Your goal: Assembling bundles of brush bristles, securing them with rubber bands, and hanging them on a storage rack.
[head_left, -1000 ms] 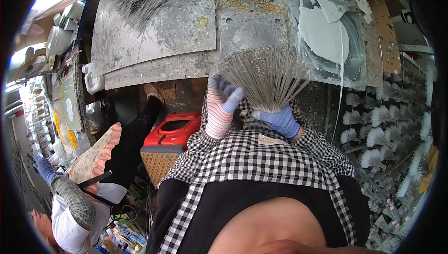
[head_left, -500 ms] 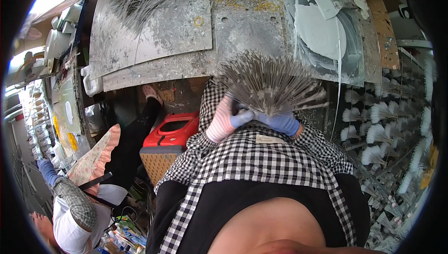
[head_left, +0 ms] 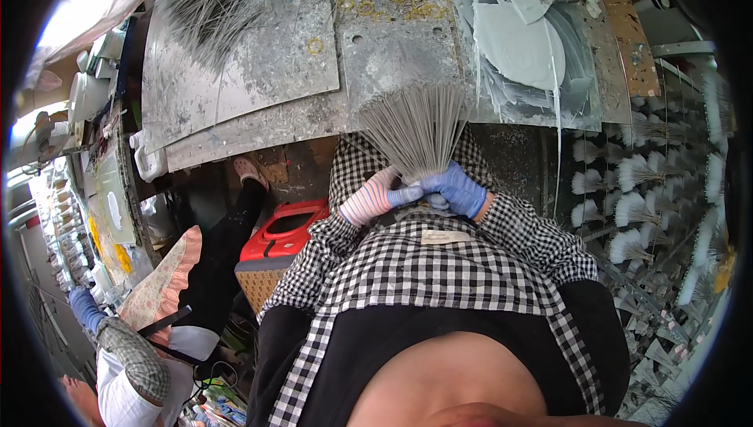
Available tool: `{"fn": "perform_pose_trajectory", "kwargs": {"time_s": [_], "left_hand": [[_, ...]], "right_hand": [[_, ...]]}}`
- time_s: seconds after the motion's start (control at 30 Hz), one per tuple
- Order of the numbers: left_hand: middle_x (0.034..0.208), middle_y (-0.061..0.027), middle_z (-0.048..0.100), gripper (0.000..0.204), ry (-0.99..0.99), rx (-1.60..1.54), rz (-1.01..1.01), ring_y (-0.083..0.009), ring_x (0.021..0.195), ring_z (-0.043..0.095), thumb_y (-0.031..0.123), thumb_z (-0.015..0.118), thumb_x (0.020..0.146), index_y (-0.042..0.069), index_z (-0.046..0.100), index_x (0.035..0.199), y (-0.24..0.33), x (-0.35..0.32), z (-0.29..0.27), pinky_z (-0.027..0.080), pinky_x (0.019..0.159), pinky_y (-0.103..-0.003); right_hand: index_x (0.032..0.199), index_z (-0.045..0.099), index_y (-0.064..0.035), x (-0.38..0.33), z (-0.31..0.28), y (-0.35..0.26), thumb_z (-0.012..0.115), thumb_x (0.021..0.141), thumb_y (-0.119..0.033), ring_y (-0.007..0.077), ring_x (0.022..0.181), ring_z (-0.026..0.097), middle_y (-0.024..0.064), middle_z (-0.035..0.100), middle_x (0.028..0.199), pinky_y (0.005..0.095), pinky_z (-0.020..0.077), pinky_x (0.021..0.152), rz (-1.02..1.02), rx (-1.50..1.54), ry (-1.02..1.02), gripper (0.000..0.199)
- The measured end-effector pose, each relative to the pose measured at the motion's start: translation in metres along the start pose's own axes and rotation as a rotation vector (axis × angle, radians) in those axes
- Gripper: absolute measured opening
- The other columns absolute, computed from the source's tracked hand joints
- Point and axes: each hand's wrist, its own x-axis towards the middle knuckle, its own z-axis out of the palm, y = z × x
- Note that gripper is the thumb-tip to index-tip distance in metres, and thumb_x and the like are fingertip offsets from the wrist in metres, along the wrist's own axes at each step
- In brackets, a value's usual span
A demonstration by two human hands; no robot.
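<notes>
A bundle of thin grey rods [head_left: 418, 130] is seen fanned out in a half-round spread, tips pointing away from the body and gathered to a narrow neck at the lower end. The rods are pale grey, straight and very fine (single strands cannot be counted at this size).

The neck of the fan is gripped between both hands, in front of the chest. The left hand [head_left: 375, 197], worn in a pink-and-white striped glove with blue fingertips, is closed about the neck from the left side. The right hand [head_left: 456, 188], in a blue glove, is wrapped around the same neck from the right, fingers curled shut; the two hands are touching each other there. The fan rises directly above both hands and is held over the near edge of a paint-spattered metal workbench [head_left: 259, 90].

On the bench a loose heap of similar grey strands [head_left: 213, 0] is lying at the far left, well apart from the hands. A pale round disc [head_left: 514, 47] is set to the right of the fan. A red box [head_left: 288, 228] is noted below the bench, left of the left forearm. Rows of white tufted pieces [head_left: 635, 207] are racked at the right.

At lower left, another person's blue-gloved hand [head_left: 82, 307] is visible.
</notes>
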Motion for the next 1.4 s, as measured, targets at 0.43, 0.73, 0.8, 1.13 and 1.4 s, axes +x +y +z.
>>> {"fn": "perform_pose_trajectory", "kwargs": {"time_s": [0.43, 0.73, 0.8, 1.13, 1.4], "left_hand": [[0.123, -0.0155, 0.065, 0.065, 0.049, -0.228, 0.054, -0.0254, 0.107, 0.066, 0.025, 0.085, 0.080, 0.001, 0.053, 0.132, 0.047, 0.017, 0.017, 0.056, 0.091, -0.037], [0.120, -0.0123, 0.065, 0.072, 0.034, -0.122, -0.075, -0.0212, 0.108, 0.063, 0.030, 0.080, 0.083, 0.000, 0.047, 0.139, 0.038, -0.001, 0.017, 0.054, 0.092, -0.034], [0.122, -0.0111, 0.063, 0.072, 0.009, -0.006, 0.162, -0.0208, 0.108, 0.061, 0.030, 0.081, 0.082, 0.001, 0.047, 0.139, 0.053, -0.022, 0.036, 0.052, 0.093, -0.034], [0.125, -0.0160, 0.063, 0.067, -0.173, -0.392, -0.194, -0.0260, 0.116, 0.062, 0.031, 0.076, 0.087, -0.003, 0.048, 0.138, 0.044, 0.006, 0.003, 0.051, 0.101, -0.041], [0.120, -0.0138, 0.065, 0.054, -0.009, -0.199, -0.012, -0.0230, 0.104, 0.066, 0.027, 0.078, 0.087, 0.003, 0.055, 0.130, 0.017, 0.045, -0.001, 0.056, 0.089, -0.035]], "right_hand": [[0.129, 0.054, -0.0010, -0.006, 0.010, -0.025, 0.078, 0.086, -0.027, 0.0248, 0.099, 0.071, 0.0166, 0.066, 0.116, 0.0279, 0.0617, 0.067, -0.014, -0.308, -0.241, 0.055], [0.121, 0.061, 0.0002, -0.003, 0.019, -0.030, 0.079, 0.084, -0.025, 0.0164, 0.076, 0.069, 0.0126, 0.070, 0.092, 0.0272, 0.0606, 0.066, -0.058, -0.351, -0.003, 0.048], [0.129, 0.058, -0.0058, 0.004, -0.009, 0.027, 0.072, 0.089, -0.041, 0.0161, 0.077, 0.070, 0.0152, 0.066, 0.115, 0.0358, 0.0621, 0.070, -0.693, -0.718, -0.144, 0.055], [0.112, 0.064, -0.0024, 0.001, 0.005, -0.012, 0.082, 0.083, -0.028, 0.0151, 0.059, 0.066, 0.0091, 0.068, 0.084, 0.0231, 0.0530, 0.047, 0.109, 0.083, -0.248, 0.043], [0.124, 0.056, 0.0015, -0.003, 0.008, -0.031, 0.075, 0.088, -0.019, 0.0256, 0.094, 0.072, 0.0182, 0.067, 0.115, 0.0257, 0.0597, 0.062, 0.091, 0.044, -0.187, 0.046]]}}
